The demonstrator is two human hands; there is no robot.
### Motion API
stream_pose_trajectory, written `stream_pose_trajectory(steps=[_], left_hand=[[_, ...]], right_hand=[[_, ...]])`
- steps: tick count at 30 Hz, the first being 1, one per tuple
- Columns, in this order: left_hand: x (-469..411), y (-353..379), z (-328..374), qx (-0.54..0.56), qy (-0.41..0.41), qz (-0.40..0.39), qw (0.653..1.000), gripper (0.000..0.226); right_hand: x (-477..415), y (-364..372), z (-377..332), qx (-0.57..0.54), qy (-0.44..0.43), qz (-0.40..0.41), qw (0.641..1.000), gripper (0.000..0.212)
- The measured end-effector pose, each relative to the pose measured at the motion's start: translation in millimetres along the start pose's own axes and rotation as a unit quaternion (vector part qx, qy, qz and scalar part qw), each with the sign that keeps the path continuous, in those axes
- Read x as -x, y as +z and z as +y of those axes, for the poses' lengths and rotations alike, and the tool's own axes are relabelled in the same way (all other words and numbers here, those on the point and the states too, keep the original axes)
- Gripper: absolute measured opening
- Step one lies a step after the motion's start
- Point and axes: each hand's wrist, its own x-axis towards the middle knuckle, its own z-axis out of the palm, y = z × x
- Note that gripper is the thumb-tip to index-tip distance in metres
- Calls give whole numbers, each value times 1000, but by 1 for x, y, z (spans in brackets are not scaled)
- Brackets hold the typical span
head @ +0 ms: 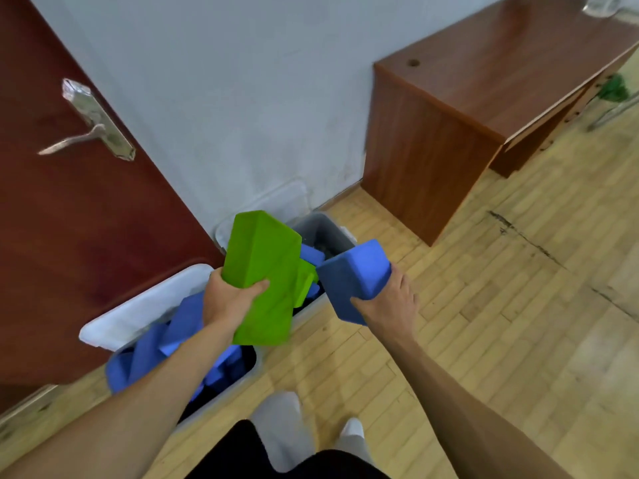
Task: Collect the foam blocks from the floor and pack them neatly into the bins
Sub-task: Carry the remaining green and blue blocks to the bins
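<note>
A green foam block (264, 271) is clamped in the left hand (226, 299) above two bins (242, 382), while the right hand (390, 302) grips a blue foam block (352, 276) past the far bin's (325, 233) right rim. Both bins hold loose blue blocks (173, 337) and stand by the door (69, 236) and wall, with open wooden floor (484, 305) on the right.

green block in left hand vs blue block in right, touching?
Cannot tell. In the head view the green block overlaps the blue block's near corner, hiding any gap or contact.
</note>
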Motion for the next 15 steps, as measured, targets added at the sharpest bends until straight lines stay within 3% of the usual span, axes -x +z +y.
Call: stream_pose_trajectory(steps=[15], left_hand=[[-212, 99, 71, -103, -46, -35, 993, 84]], right_hand=[[-221, 78, -55, 75, 10, -64, 995, 89]])
